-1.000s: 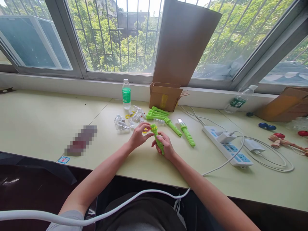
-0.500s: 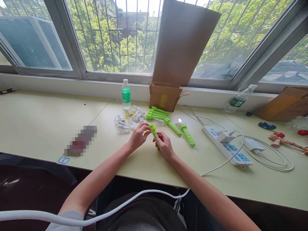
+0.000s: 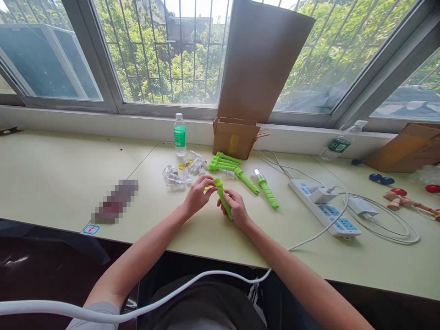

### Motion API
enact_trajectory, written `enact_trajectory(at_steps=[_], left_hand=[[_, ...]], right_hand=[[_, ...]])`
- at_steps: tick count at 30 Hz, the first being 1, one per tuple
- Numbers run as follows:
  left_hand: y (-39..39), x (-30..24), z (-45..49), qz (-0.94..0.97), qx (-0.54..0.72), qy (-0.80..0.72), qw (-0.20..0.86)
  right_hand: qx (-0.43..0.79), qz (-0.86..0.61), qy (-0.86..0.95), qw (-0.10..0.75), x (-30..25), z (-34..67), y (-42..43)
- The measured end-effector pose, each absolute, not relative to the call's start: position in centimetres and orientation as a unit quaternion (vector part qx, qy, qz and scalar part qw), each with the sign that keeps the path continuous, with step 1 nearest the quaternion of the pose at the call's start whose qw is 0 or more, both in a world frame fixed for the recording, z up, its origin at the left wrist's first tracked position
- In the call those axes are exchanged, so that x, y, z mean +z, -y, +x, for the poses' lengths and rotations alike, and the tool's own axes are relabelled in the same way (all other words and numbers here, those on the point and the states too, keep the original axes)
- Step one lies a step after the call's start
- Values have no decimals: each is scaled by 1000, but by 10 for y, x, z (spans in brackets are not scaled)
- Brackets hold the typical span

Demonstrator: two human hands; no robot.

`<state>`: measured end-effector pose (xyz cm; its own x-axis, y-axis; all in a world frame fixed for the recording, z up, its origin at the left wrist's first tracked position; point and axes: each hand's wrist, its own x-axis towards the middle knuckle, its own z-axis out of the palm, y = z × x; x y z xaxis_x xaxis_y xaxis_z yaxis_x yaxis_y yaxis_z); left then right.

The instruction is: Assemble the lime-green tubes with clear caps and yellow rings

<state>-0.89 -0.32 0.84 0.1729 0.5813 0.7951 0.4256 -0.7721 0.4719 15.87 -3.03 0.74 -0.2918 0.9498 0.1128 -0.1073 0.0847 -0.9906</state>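
My right hand (image 3: 236,208) is wrapped round a green plastic handle (image 3: 222,196), ridged and tapered, its threaded top tilted up and to the left. My left hand (image 3: 197,195) is closed at that threaded end, fingertips touching it near a yellow band; a bit of yellow also shows by its fingers. Several more green handles (image 3: 223,161) lie just beyond. To the left of them is a loose pile of clear plastic caps (image 3: 174,181) with yellow rings (image 3: 182,166) among them. One green handle with a clear tip (image 3: 268,192) lies to the right.
A water bottle (image 3: 179,136) and a small cardboard box (image 3: 235,137) stand by the window. On the right lie a power strip (image 3: 325,208) with cables and a wooden toy (image 3: 409,201). A white cable (image 3: 213,273) crosses in front of my body.
My right hand has shifted its hold slightly, so more of the green handle's lower part shows. My left hand has stayed at the threaded end.
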Motion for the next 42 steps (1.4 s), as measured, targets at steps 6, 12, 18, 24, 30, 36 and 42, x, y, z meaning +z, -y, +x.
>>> enact_trajectory(at_steps=[6,12,18,24,30,36,42], left_hand=[[5,9,-8,757,563,-323,73],[6,9,-8,753,566,-326,80],[5,7,-8,756,563,-334,25],[3,5,-9,758,554,-345,8],[1,5,-9,761,551,-343,20],[5,9,-9,757,561,-330,60],[8,12,-8,745,576,-326,83]], right_hand=[[582,-361,558,468,8,159,29],[603,-350,544,467,8,159,28],[611,-342,536,471,9,160,28],[626,-341,523,467,6,159,27],[634,-338,519,463,7,160,27],[658,-320,513,449,9,160,28],[654,-331,521,436,7,158,28]])
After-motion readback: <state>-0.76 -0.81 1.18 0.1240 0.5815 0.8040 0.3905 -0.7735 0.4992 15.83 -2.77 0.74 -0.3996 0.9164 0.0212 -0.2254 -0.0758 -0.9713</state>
